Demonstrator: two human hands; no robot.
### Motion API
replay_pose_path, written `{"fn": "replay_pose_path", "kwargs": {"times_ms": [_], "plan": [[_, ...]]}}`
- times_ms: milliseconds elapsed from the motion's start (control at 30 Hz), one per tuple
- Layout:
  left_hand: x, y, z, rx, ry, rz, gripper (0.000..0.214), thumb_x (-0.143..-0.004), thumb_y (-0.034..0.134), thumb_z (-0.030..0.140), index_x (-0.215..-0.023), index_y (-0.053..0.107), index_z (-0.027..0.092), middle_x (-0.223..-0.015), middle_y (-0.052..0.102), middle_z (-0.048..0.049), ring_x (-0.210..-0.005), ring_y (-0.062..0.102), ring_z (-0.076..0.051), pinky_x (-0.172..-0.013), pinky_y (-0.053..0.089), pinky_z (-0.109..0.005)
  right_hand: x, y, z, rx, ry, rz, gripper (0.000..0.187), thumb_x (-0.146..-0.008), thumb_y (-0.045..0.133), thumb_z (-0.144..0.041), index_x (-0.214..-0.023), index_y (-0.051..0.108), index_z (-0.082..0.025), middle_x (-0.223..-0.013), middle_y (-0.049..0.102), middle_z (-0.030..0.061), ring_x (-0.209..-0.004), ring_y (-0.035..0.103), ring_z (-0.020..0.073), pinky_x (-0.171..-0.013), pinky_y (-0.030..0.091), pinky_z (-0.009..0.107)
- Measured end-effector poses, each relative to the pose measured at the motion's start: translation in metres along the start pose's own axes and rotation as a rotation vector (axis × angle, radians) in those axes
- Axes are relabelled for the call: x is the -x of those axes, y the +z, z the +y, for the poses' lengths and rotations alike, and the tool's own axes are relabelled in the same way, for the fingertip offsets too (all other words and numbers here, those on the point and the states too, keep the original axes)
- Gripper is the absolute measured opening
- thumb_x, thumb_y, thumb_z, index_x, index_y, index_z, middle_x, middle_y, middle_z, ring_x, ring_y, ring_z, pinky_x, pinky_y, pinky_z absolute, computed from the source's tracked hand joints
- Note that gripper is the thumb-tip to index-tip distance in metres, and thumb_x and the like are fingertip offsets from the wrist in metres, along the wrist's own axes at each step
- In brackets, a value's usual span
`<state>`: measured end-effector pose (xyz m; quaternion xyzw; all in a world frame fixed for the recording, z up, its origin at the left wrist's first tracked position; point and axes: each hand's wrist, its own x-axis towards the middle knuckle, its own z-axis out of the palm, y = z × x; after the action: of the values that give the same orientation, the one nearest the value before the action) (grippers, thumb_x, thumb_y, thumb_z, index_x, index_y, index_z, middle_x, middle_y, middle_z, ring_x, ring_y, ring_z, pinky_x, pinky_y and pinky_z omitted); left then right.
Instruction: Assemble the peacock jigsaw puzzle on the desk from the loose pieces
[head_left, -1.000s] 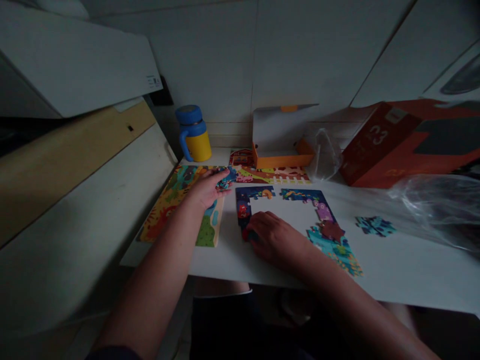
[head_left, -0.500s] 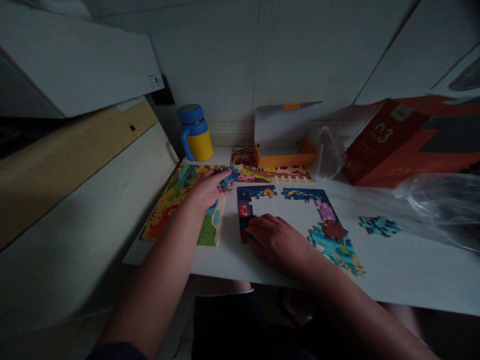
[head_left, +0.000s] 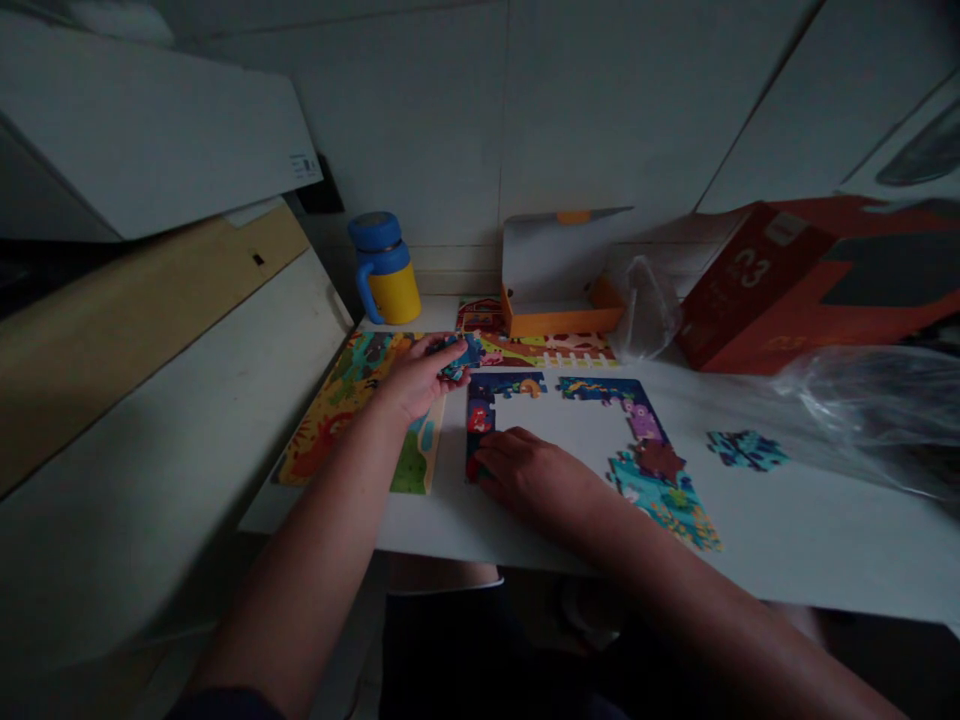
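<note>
Puzzle laid as part border on table, gap left in top edge. Pieces pinched between left hand's thumb and fingers. Right hand curled over border's lower left; grip hidden, cannot be told. Apparent step: left edge being fitted. Tab alignment seemingly called for.

You seem to be in a home: a cartoon puzzle lies along the left edge of your white table, with a blue-and-yellow mug at its far left corner and an open orange box near its far edge.
</note>
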<state>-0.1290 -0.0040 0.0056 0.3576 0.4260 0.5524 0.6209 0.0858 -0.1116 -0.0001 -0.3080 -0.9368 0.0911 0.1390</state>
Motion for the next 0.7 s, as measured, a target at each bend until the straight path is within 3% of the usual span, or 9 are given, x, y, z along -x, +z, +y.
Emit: {"fn": "replay_pose_path", "kwargs": {"times_ms": [167,267,467,700], "plan": [[0.012,0.014,-0.004,-0.099,0.040,-0.070,0.050,-0.066,0.099,0.034,-0.106,0.072,0.023,-0.106,0.074,-0.0035,-0.081,0.072,-0.019,-0.059,0.059,-0.027,-0.008,-0.021,0.026,-0.282,0.372,0.376,0.028,-0.101,0.064,-0.035,-0.125,0.062,-0.020,-0.109,0.074,0.0105,-0.081,0.071,0.0212,-0.074,0.056,0.036],[0.019,0.023,-0.010,-0.179,0.038,-0.161,0.049,-0.066,0.099,0.033,-0.108,0.075,0.024,-0.110,0.073,-0.0058,-0.084,0.071,-0.020,-0.057,0.057,-0.024,-0.012,-0.018,0.049,-0.568,0.532,0.527,0.043,-0.095,0.071,-0.052,-0.125,0.059,-0.023,-0.106,0.074,0.0069,-0.072,0.070,0.0184,-0.065,0.054,0.032],[0.023,0.029,-0.019,-0.293,0.028,-0.273,0.054,-0.065,0.099,0.030,-0.114,0.078,0.024,-0.114,0.074,-0.0115,-0.089,0.070,-0.023,-0.059,0.057,-0.025,-0.011,0.001,0.068,-0.984,0.586,0.528,0.040,-0.088,0.077,-0.056,-0.105,0.064,-0.022,-0.090,0.074,0.0030,-0.069,0.071,0.0169,-0.066,0.056,0.032],[0.021,0.028,-0.021,-0.335,0.079,-0.277,0.052,-0.064,0.099,0.027,-0.112,0.078,0.024,-0.132,0.070,-0.0121,-0.100,0.071,-0.025,-0.060,0.060,-0.024,-0.012,0.004,0.068,-1.128,0.639,0.528,0.048,-0.075,0.088,-0.057,-0.098,0.062,-0.024,-0.088,0.072,0.0005,-0.069,0.073,0.0183,-0.063,0.059,0.032]]}}
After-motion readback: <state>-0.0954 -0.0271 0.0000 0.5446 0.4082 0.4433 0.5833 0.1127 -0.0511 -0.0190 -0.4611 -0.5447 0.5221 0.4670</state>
